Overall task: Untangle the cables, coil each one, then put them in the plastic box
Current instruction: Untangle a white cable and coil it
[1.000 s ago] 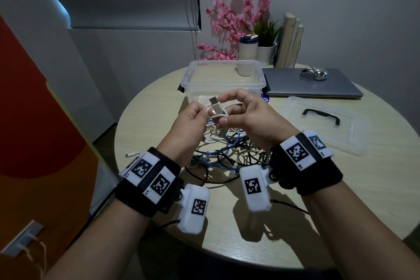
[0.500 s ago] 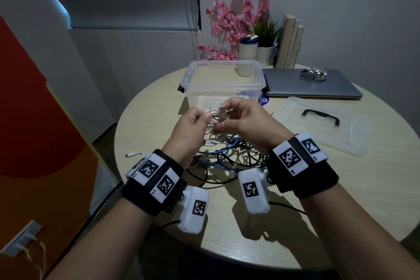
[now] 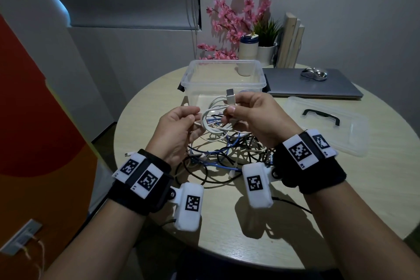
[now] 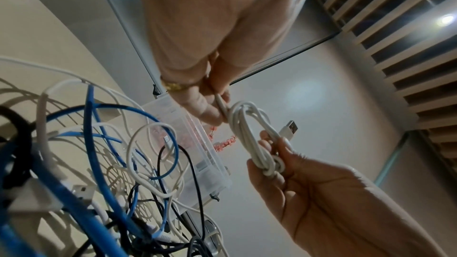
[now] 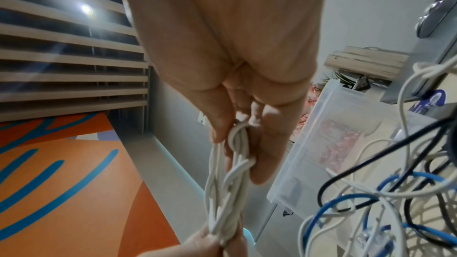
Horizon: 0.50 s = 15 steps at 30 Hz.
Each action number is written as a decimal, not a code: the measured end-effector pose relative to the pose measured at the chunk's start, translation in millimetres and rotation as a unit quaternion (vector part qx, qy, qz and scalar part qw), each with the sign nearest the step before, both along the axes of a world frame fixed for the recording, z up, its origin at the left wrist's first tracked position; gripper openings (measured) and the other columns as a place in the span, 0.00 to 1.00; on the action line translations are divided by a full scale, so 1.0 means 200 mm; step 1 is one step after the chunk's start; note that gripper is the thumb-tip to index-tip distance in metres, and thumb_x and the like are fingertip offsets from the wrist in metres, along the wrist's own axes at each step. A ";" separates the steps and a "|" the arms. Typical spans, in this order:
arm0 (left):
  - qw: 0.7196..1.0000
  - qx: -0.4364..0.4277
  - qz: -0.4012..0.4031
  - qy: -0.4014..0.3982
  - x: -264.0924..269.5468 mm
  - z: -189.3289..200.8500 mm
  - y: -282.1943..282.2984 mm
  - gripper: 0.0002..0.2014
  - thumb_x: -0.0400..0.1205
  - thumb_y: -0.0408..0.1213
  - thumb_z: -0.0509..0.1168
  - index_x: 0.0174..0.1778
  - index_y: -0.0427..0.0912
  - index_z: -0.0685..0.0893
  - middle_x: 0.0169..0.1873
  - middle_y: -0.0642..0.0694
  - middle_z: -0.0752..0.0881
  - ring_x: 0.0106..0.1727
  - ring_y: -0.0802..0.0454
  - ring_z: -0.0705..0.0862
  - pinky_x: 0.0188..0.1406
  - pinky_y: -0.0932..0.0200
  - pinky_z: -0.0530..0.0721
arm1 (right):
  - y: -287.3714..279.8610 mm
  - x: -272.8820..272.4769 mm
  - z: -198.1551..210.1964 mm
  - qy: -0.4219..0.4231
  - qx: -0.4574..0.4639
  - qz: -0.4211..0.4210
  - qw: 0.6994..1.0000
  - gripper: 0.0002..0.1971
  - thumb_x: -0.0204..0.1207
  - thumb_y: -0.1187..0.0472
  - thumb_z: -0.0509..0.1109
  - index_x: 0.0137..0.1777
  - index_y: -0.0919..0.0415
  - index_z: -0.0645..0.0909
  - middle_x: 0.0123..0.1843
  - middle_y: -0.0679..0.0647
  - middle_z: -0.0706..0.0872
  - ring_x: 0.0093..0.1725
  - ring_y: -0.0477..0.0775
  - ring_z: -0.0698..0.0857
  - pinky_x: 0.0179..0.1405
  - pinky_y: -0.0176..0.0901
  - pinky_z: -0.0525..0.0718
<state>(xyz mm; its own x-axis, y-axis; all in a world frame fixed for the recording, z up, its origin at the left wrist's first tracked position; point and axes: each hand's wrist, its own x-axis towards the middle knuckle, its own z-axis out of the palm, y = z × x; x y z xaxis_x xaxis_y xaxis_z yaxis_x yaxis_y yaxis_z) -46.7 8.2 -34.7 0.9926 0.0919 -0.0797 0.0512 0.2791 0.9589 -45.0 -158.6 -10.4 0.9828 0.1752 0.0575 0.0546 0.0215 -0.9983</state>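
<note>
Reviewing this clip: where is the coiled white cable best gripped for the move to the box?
Probably around the bundled middle of the coiled white cable, from the right hand side. The loops lie together there, and the USB plug sticks up loose.

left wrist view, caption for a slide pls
Both hands, left hand and right hand, hold a coiled white USB cable above tangled blue, black and white cables.

Cable tangle [image 3: 227,154] before plastic box [image 3: 225,79]

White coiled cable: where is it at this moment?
In the head view the white coiled cable hangs above the table between the left hand and right hand, just in front of the plastic box, over the tangled cables.
</note>
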 end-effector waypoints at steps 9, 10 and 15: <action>0.996 -0.020 0.083 0.025 0.00 -0.03 -0.01 0.11 0.85 0.23 0.56 0.62 0.37 0.70 0.41 0.40 0.86 0.27 0.58 0.79 0.25 0.70 0.80 | 0.02 -0.01 0.00 0.004 0.044 -0.015 0.999 0.08 0.80 0.75 0.63 0.44 0.65 0.79 0.37 0.60 0.83 0.34 0.51 0.86 0.28 0.37 0.84; 0.996 -0.027 0.083 0.021 0.00 -0.03 -0.01 0.10 0.85 0.23 0.56 0.61 0.35 0.72 0.41 0.40 0.87 0.28 0.58 0.80 0.26 0.70 0.80 | 0.03 -0.01 0.00 0.003 0.037 -0.020 0.999 0.09 0.80 0.75 0.63 0.43 0.64 0.80 0.36 0.60 0.83 0.33 0.51 0.85 0.28 0.37 0.84; 0.998 -0.008 0.043 -0.045 -0.05 0.01 0.01 0.05 0.84 0.28 0.61 0.48 0.40 0.80 0.38 0.45 0.89 0.35 0.56 0.85 0.35 0.64 0.83 | 0.04 0.01 -0.02 0.016 0.020 -0.074 0.997 0.07 0.77 0.76 0.66 0.43 0.66 0.83 0.34 0.60 0.85 0.30 0.52 0.85 0.34 0.46 0.85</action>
